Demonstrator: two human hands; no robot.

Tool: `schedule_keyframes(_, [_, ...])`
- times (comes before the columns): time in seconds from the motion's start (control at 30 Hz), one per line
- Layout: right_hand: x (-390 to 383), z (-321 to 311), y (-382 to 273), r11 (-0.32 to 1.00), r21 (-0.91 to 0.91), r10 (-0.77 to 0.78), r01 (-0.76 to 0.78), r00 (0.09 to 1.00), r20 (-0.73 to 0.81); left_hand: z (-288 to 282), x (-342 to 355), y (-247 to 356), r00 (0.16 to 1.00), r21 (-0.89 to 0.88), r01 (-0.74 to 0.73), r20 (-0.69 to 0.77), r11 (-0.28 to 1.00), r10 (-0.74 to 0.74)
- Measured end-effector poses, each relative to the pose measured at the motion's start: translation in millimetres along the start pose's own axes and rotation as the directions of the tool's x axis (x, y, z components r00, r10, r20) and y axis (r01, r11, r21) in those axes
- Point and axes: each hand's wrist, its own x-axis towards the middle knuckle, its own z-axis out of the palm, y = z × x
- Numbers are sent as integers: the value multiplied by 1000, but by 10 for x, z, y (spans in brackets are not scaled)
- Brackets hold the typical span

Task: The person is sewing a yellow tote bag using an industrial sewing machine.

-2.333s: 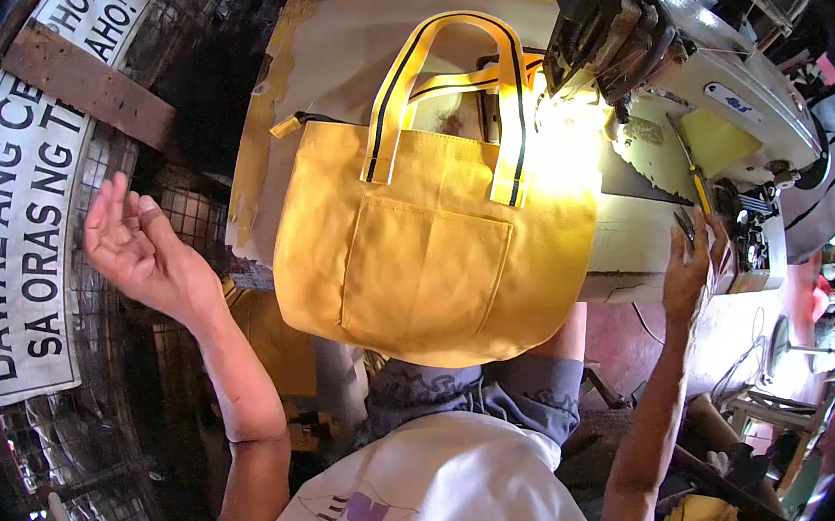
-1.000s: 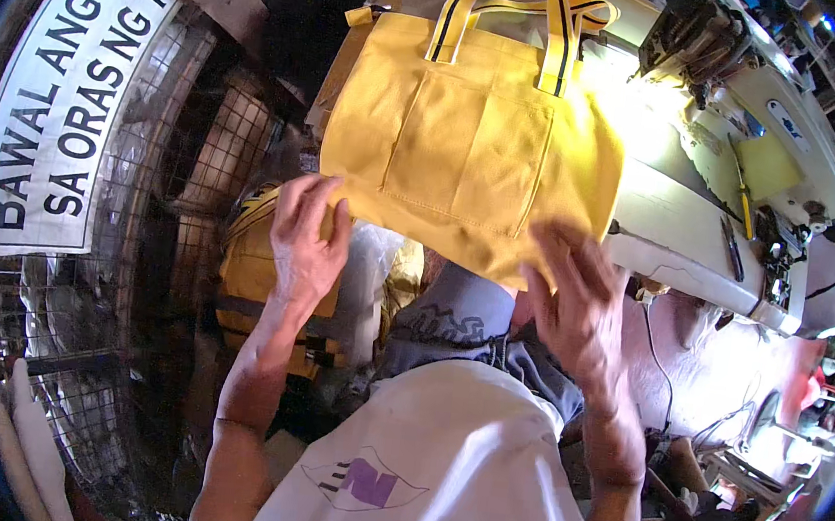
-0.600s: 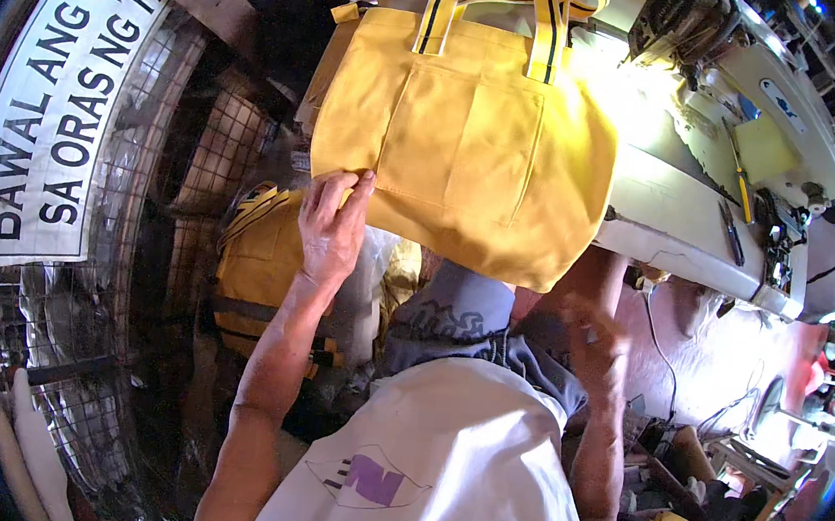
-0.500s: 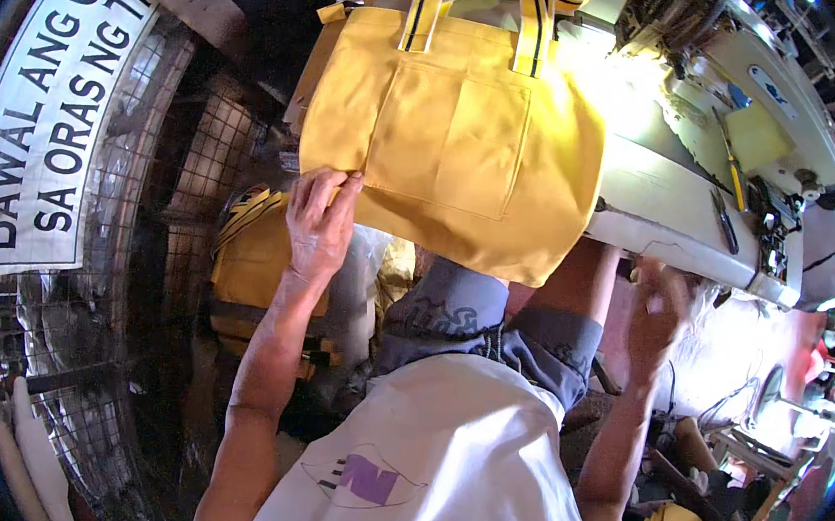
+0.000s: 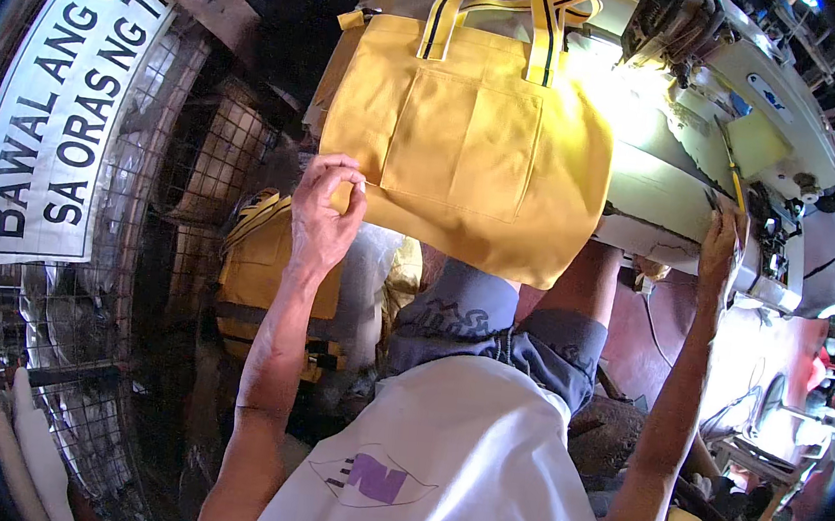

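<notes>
The yellow bag (image 5: 464, 144) lies partly on the tabletop (image 5: 656, 188). Left hand (image 5: 328, 217): at the bag's lower left, fingers curled toward the thumb. Right hand (image 5: 721, 248): right of the bag, at a dark tool (image 5: 713, 201). Sewing machine (image 5: 797, 126): bag's upper right.

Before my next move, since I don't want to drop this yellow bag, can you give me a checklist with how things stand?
1. Yellow tote bag fully on the sewing table: not ok, its bottom overhangs the front edge.
2. Bag handles pointing away from you: ok.
3. Left hand gripping the bag: cannot tell, fingertips are at its lower left.
4. Right hand holding the slim dark tool: cannot tell, fingers cover it.
5. Yellow-handled screwdriver apart from the bag: ok.
6. Sewing machine needle visible: not ok, glare hides it.
</notes>
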Motion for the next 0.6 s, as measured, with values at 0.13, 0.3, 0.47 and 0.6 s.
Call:
schedule_keyframes(0.13, [17, 79, 81, 991, -137, -4, 5, 1000, 13, -86, -41, -49, 955, -567, 214, -48, 795, -292])
schedule_keyframes(0.3, [30, 118, 211, 993, -107, 67, -59, 995, 69, -582, -304, -44, 616, -206, 547, 755, 811, -224])
schedule_keyframes(0.47, [21, -16, -189, 974, -207, -120, 86, 980, -157, -413, -316, 124, 637, 217, 106, 735, 970, -234])
schedule_keyframes(0.6, [269, -685, -1858, 961, 179, -154, 213, 944, -292, -157, 324, 553, 970, 86, -103, 230, 991, 81])
